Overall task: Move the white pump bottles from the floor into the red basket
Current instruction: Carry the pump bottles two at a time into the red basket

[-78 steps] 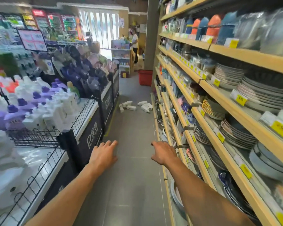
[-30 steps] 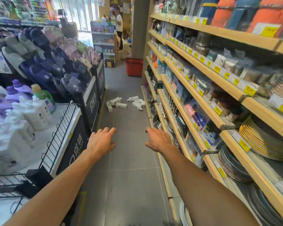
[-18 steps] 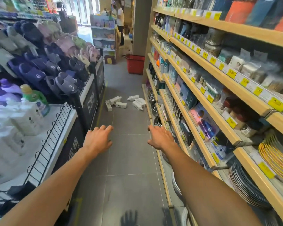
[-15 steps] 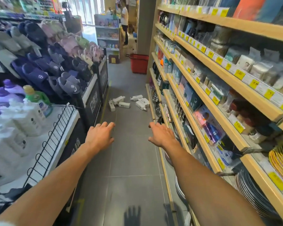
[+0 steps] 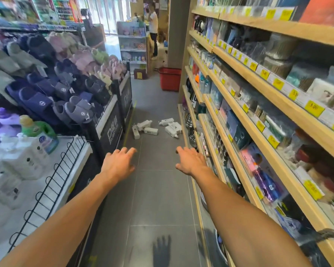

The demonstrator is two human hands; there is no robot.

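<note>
Stretching both bare arms forward over the grey tiled floor (image 5: 162, 199), the person is holding the left hand (image 5: 118, 164) and right hand (image 5: 191, 160) palm-down in the air. Left hand fingers are lying loosely spread and slightly bent, gripping nothing. Right hand fingers are pointing ahead, nearly straight and close together, thumb sticking out sideways, also gripping nothing. Both hands are hovering well short of the white pump bottles (image 5: 155, 128), touching none of them.

The bottles are lying tipped over on the floor further down the aisle in two loose groups. One group is sitting near the left edge of the floor beside the black display base (image 5: 112, 128). The other is lying near the right edge, by the foot of the wooden shelving (image 5: 245, 74). Exact count is too blurry to tell; several at least.

The red basket (image 5: 170, 79) is standing upright on the floor well beyond the bottles, at the right edge of the aisle, at the foot of a pillar (image 5: 176, 35).

Slippers (image 5: 66, 89) are hanging on the left display. Detergent bottles (image 5: 23, 160) are sitting behind a black wire rail (image 5: 52, 180) at near left. A hand shadow (image 5: 161, 251) is falling on the near floor tiles. Another person (image 5: 153, 26) is standing far back.
</note>
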